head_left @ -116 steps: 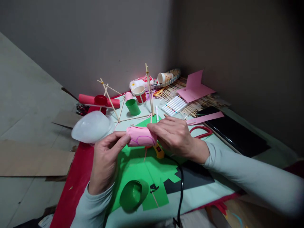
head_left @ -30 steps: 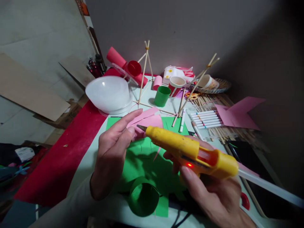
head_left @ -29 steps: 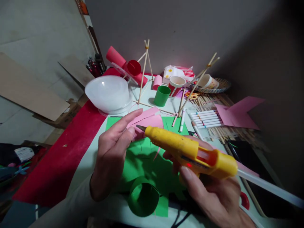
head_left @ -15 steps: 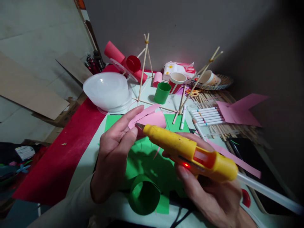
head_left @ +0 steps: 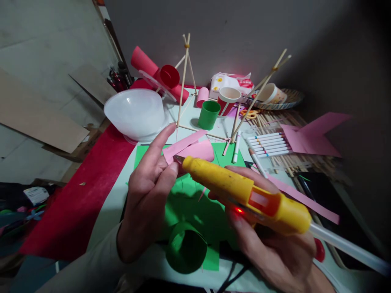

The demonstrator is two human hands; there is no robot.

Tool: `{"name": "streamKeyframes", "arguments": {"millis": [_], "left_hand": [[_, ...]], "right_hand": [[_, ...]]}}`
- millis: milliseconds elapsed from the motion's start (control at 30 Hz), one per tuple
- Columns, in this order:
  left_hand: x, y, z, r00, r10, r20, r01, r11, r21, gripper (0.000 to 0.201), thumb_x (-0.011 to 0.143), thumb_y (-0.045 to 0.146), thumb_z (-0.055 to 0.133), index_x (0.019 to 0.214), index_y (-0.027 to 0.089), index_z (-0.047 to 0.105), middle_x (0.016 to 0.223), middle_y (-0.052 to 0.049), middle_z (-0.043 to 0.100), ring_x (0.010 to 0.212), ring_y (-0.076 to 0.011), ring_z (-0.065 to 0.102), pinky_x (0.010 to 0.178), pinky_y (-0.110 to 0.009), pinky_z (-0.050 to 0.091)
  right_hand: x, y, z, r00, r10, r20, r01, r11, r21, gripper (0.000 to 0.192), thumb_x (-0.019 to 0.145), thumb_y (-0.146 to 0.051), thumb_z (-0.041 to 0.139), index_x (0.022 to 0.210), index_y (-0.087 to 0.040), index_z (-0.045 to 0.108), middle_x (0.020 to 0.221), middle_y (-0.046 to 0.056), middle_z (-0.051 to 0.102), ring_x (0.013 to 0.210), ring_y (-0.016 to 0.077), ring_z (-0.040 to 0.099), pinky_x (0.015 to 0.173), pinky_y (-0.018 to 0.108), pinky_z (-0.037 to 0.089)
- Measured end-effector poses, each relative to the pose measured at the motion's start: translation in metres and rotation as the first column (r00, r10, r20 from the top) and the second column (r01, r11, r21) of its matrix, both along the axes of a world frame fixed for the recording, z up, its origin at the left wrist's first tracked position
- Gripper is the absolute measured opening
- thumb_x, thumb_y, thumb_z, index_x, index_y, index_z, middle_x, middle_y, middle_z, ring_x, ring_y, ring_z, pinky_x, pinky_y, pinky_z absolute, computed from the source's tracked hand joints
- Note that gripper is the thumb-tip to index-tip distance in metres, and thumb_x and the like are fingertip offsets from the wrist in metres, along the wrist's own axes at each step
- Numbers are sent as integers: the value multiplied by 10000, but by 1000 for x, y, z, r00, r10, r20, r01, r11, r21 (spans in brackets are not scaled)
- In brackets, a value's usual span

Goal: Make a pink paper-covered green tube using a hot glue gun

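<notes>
My right hand (head_left: 269, 240) is wrapped round a yellow hot glue gun (head_left: 222, 183), whose red light glows and from whose back a pale glue stick (head_left: 345, 244) sticks out. Its metal nozzle points left, at or very near a pink paper roll (head_left: 198, 151) with a loose flap. Thumb and fingers of my left hand (head_left: 146, 191) pinch the roll's left end, while the index finger is stretched upward. Below the hands lies green paper (head_left: 195, 211), with a green paper tube (head_left: 186, 248) standing at its near edge.
Behind stand two stick tripods (head_left: 185, 81), a green cup (head_left: 209, 115), a red and white paper cup (head_left: 228, 101) and a translucent bowl (head_left: 134, 114). To the right are white markers (head_left: 270, 145), pink paper pieces (head_left: 317, 136), many wooden sticks and a black tablet-like object (head_left: 324, 203).
My left index finger has lifted away from the pink paper flap. The glue gun has hardly moved, and the whole view has shifted slightly.
</notes>
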State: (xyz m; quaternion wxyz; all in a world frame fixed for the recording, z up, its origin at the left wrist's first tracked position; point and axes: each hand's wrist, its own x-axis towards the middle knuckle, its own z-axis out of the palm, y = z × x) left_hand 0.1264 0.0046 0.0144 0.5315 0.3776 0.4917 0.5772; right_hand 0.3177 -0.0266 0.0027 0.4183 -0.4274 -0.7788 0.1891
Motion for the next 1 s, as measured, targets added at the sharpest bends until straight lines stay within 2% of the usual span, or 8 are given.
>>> {"name": "streamKeyframes", "arguments": {"millis": [100, 233, 400, 500, 567, 767, 900, 1000], "left_hand": [[1, -1, 0, 1000, 19, -12, -19, 1000, 4, 596, 845, 217, 683, 1434, 290, 640, 471, 115, 344, 388, -75, 259, 368, -148, 294], [1, -1, -1, 1000, -7, 9, 7, 1000, 22, 611, 852, 216, 689, 1454, 299, 622, 487, 111, 339, 383, -68, 279, 375, -151, 285], [2, 0, 2, 999, 21, 36, -21, 1000, 12, 614, 854, 200, 705, 1456, 284, 617, 487, 115, 350, 364, -59, 308, 363, -147, 280], [3, -2, 4, 998, 48, 37, -47, 999, -7, 613, 842, 198, 739, 1442, 269, 634, 499, 99, 446, 364, -63, 351, 364, -161, 293], [4, -3, 5, 998, 60, 25, -59, 998, -22, 605, 846, 215, 757, 1435, 295, 644, 530, 84, 511, 383, -71, 402, 381, -168, 322], [7, -5, 4, 994, 106, -10, -106, 994, -6, 560, 849, 213, 771, 1393, 310, 682, 472, 98, 410, 363, -67, 395, 350, -145, 293], [9, -4, 5, 994, 102, -36, -102, 995, 11, 567, 875, 230, 758, 1428, 295, 647, 481, 100, 433, 453, -94, 565, 463, -156, 471], [8, -4, 6, 996, 62, -61, -60, 998, 24, 614, 912, 222, 716, 1502, 289, 563, 654, 61, 656, 650, -135, 705, 655, -209, 590]], "right_hand": [[-2, -1, -1, 1000, -3, 0, 3, 1000, 9, 570, 964, -255, 607, 1512, -341, 478, 1359, 50, 691, 1142, 298, 725, 1102, 509, 566], [-3, -2, -4, 1000, 0, -24, 0, 1000, 12, 581, 987, -247, 576, 1545, -330, 438, 1294, 39, 723, 1053, 258, 751, 1106, 491, 564], [2, -4, -10, 999, 39, -11, -39, 999, 6, 697, 955, -227, 601, 1593, -387, 371, 1484, 38, 621, 1233, 310, 699, 1039, 489, 617], [4, -5, -11, 999, 38, -22, -38, 999, 2, 741, 933, -208, 607, 1599, -415, 356, 1477, 38, 630, 1220, 334, 710, 962, 484, 655], [4, -6, -11, 999, 34, -21, -34, 999, 7, 755, 923, -207, 614, 1598, -422, 353, 1475, 34, 632, 1206, 342, 716, 977, 502, 648], [2, -5, -5, 999, 26, -23, -26, 1000, 1, 717, 912, -253, 639, 1571, -374, 386, 1453, 22, 638, 1136, 305, 737, 1079, 467, 595], [2, -2, -2, 1000, 15, -17, -15, 1000, 6, 635, 912, -243, 635, 1516, -303, 448, 1418, 39, 657, 1119, 278, 724, 1068, 413, 589], [2, 0, -1, 999, 25, -29, -25, 999, 20, 590, 919, -221, 615, 1486, -283, 466, 1411, 45, 655, 1116, 253, 717, 1065, 387, 586]]}}
